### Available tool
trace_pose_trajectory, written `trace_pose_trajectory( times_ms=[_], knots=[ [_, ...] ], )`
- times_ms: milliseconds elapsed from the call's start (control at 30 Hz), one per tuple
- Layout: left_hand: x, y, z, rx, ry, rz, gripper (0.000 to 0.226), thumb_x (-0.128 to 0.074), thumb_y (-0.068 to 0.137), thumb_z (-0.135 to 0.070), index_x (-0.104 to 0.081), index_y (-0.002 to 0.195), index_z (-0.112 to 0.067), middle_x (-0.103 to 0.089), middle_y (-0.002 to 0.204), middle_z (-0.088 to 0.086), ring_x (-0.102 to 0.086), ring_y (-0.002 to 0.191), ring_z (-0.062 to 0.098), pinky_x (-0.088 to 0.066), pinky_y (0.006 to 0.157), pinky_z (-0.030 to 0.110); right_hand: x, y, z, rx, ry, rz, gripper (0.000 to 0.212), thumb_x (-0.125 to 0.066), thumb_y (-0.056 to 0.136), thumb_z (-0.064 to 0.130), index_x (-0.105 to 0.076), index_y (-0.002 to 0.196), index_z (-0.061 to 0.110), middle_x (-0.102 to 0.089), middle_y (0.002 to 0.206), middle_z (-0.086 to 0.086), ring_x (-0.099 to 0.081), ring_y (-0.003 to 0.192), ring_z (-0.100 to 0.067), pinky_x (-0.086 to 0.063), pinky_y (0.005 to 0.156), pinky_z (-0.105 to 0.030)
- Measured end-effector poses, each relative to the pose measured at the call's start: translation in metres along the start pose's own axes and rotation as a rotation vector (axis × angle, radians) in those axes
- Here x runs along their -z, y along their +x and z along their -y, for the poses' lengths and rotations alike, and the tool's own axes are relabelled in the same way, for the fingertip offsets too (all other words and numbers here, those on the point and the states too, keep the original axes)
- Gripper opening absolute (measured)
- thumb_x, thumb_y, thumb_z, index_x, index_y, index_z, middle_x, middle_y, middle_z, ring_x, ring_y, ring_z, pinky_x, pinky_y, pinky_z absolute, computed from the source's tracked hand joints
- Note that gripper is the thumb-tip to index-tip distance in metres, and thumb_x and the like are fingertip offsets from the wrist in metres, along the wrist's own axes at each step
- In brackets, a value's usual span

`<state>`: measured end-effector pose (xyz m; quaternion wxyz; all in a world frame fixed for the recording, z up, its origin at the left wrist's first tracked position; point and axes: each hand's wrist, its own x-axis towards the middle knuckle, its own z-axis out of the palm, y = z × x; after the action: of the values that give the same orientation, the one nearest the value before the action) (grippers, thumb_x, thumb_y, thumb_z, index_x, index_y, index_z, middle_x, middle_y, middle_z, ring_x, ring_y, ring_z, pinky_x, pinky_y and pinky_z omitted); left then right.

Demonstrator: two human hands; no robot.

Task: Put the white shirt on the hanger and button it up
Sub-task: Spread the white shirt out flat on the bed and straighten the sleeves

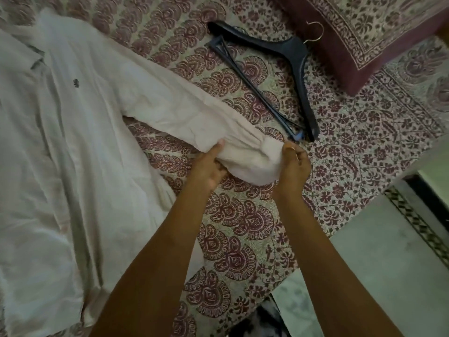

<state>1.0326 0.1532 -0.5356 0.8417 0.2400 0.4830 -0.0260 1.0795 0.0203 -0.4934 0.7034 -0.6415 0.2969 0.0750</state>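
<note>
The white shirt (60,132) lies spread on the patterned bed, a small dark logo on its chest, with one sleeve stretched out to the right. My left hand (210,166) grips that sleeve near its end, thumb on top. My right hand (295,164) holds the bunched cuff end, fingers curled round the cloth. A dark hanger (289,48) with a metal hook lies flat on the bed just beyond the cuff, apart from both hands.
A maroon patterned pillow (364,32) sits at the top right, beside the hanger's hook. The bed's edge runs along the lower right, with pale tiled floor (388,263) below it. Printed bedsheet (243,239) covers the rest.
</note>
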Motion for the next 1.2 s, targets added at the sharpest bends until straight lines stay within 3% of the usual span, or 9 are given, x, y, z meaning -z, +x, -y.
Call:
trace_pose_trajectory(
  times_ms=[133,233,300,467,733,900,967,1100,1200],
  knots=[
    [-0.011,0.002,-0.004,-0.026,-0.148,0.119,0.019,-0.052,0.091,-0.010,-0.055,0.109,-0.005,-0.063,0.108,0.010,-0.059,0.100,0.026,-0.046,0.095,0.045,0.007,0.012,-0.001,-0.022,0.058,0.049,0.016,-0.052,0.090,0.005,-0.057,0.084,0.019,-0.061,0.088,0.008,-0.056,0.080,-0.002,-0.049,0.064,-0.011],
    [-0.014,0.002,0.005,0.035,0.144,0.074,0.032,-0.056,0.089,-0.016,-0.054,0.119,-0.005,-0.062,0.110,0.011,-0.060,0.096,0.024,-0.053,0.082,0.039,0.008,0.014,-0.001,-0.064,0.117,0.108,0.015,-0.050,0.092,0.003,-0.056,0.088,0.016,-0.061,0.089,0.005,-0.059,0.076,-0.001,-0.049,0.058,-0.013],
    [-0.011,0.002,0.017,0.153,0.305,0.026,0.026,-0.060,0.088,-0.020,-0.057,0.111,-0.009,-0.059,0.117,0.014,-0.059,0.100,0.026,-0.052,0.084,0.042,0.007,0.014,-0.001,-0.096,0.149,0.128,0.015,-0.048,0.092,0.003,-0.056,0.088,0.016,-0.061,0.087,0.003,-0.062,0.068,0.000,-0.049,0.055,-0.014],
    [-0.011,0.003,0.033,0.076,0.067,0.106,0.017,-0.050,0.091,-0.002,-0.053,0.105,-0.012,-0.061,0.111,0.011,-0.059,0.103,0.025,-0.052,0.087,0.039,0.011,0.022,-0.009,-0.074,0.057,0.049,0.011,-0.051,0.092,0.007,-0.055,0.092,0.017,-0.061,0.097,0.003,-0.059,0.088,-0.009,-0.051,0.069,-0.019],
    [-0.015,-0.003,0.039,-0.060,-0.113,0.193,0.023,-0.032,0.086,0.003,-0.053,0.085,-0.008,-0.063,0.081,0.006,-0.056,0.082,0.019,-0.047,0.080,0.033,0.022,0.025,-0.014,-0.172,0.065,0.096,0.012,-0.055,0.090,0.007,-0.057,0.085,0.018,-0.061,0.082,0.004,-0.058,0.060,-0.001,-0.046,0.049,-0.013],
    [-0.007,-0.002,0.045,0.048,0.552,-0.004,0.012,-0.050,0.090,-0.002,-0.058,0.089,-0.011,-0.060,0.090,0.004,-0.053,0.082,0.015,-0.047,0.072,0.025,0.026,0.034,-0.007,-0.132,0.240,0.037,0.018,-0.051,0.088,0.001,-0.060,0.082,0.015,-0.061,0.087,-0.004,-0.056,0.077,-0.014,-0.046,0.060,-0.022],
    [-0.006,0.000,0.048,0.072,0.615,-0.056,0.013,-0.053,0.089,0.000,-0.058,0.090,-0.012,-0.061,0.089,0.003,-0.053,0.079,0.014,-0.047,0.068,0.025,0.027,0.034,-0.006,-0.090,0.253,0.051,0.020,-0.049,0.088,-0.001,-0.060,0.080,0.015,-0.060,0.084,-0.004,-0.055,0.076,-0.015,-0.046,0.060,-0.023],
    [-0.017,-0.003,0.053,0.067,0.351,0.015,0.020,-0.049,0.090,0.004,-0.053,0.104,-0.011,-0.061,0.104,0.009,-0.060,0.096,0.021,-0.051,0.088,0.031,0.026,0.028,-0.011,-0.138,0.239,0.066,0.021,-0.049,0.088,-0.001,-0.059,0.079,0.015,-0.061,0.086,-0.004,-0.057,0.082,-0.017,-0.048,0.066,-0.028],
    [-0.020,-0.002,0.057,0.064,0.099,0.118,0.022,-0.049,0.090,0.002,-0.051,0.109,-0.009,-0.058,0.113,0.013,-0.056,0.107,0.024,-0.044,0.100,0.036,0.025,0.023,-0.011,-0.144,0.207,0.054,0.019,-0.051,0.089,0.001,-0.059,0.081,0.016,-0.061,0.086,0.000,-0.058,0.079,-0.012,-0.049,0.057,-0.019]
  ],
)
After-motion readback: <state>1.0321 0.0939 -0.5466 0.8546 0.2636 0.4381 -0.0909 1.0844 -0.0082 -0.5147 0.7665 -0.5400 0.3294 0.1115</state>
